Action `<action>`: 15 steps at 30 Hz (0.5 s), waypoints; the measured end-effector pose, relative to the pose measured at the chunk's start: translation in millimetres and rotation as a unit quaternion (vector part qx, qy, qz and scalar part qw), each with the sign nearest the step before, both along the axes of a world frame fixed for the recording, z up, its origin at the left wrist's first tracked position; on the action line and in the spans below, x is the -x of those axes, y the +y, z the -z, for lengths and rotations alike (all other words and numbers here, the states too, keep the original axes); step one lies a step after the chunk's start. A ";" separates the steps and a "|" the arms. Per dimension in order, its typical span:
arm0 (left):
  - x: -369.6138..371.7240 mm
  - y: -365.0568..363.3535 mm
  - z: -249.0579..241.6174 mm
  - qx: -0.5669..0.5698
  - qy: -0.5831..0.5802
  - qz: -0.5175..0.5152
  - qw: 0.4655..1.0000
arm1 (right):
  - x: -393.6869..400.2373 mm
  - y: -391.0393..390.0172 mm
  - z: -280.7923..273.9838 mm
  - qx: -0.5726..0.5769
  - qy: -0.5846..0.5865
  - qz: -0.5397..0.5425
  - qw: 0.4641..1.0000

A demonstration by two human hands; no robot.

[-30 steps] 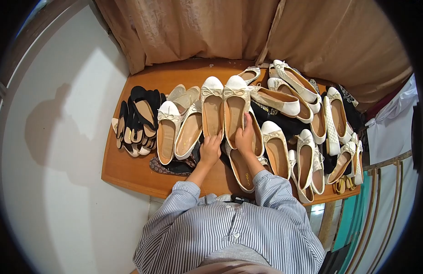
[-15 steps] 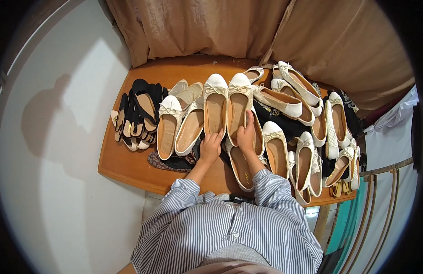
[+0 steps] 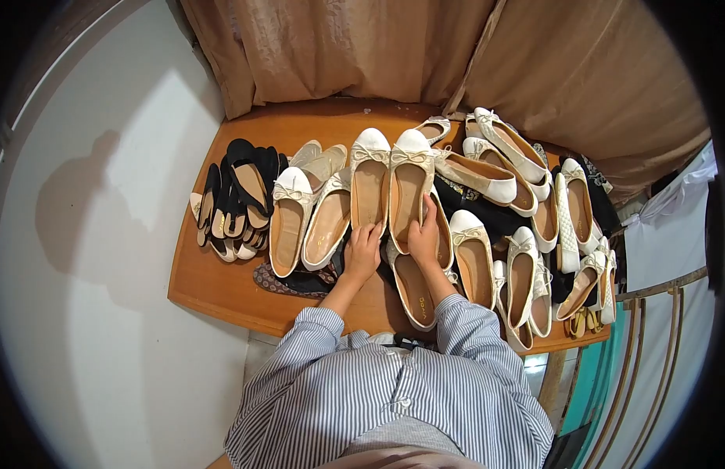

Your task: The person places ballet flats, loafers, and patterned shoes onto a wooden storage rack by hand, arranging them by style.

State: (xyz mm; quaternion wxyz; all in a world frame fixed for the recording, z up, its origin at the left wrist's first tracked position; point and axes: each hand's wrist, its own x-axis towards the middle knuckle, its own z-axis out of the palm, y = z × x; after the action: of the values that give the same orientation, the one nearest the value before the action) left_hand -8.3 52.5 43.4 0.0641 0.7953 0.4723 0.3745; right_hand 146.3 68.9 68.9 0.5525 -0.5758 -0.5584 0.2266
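Two white-toed flats with bows stand side by side, toes pointing away from me. My left hand (image 3: 362,252) grips the heel of the left flat (image 3: 370,184). My right hand (image 3: 427,238) is closed round the heel of the right flat (image 3: 408,187), thumb along its side. Another pair, a flat (image 3: 288,227) and its neighbour (image 3: 327,223), lies just left of my left hand. Below my right hand rests a flat (image 3: 414,293) with lettering on its insole.
Black shoes (image 3: 249,184) are stacked at the left of the wooden table (image 3: 222,289). Many white flats (image 3: 523,273) cover its right side, some on black ones. Brown curtains (image 3: 339,47) hang behind, and a white wall (image 3: 128,234) stands at the left.
The two held flats have shifted very slightly, their toes a little lower in view. Both hands keep their hold.
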 end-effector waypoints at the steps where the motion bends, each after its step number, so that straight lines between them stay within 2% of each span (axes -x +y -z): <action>1: -0.5 -0.2 -1.6 0.006 -0.011 0.003 1.000 | 0.0 -0.7 -0.1 -0.001 0.001 0.000 1.000; 9: 5.3 4.4 1.7 0.006 -0.056 0.008 0.998 | -6.6 -5.8 2.2 -0.014 -0.046 -0.014 0.999; 15: 6.3 6.5 3.1 0.015 -0.078 0.018 0.997 | -6.1 -4.8 2.0 -0.007 -0.028 -0.013 1.000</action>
State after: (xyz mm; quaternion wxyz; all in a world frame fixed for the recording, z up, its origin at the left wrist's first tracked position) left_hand -14.6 59.0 40.4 0.1197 0.7712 0.4569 0.4269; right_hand 152.4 64.1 67.0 0.5381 -0.5704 -0.5827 0.2135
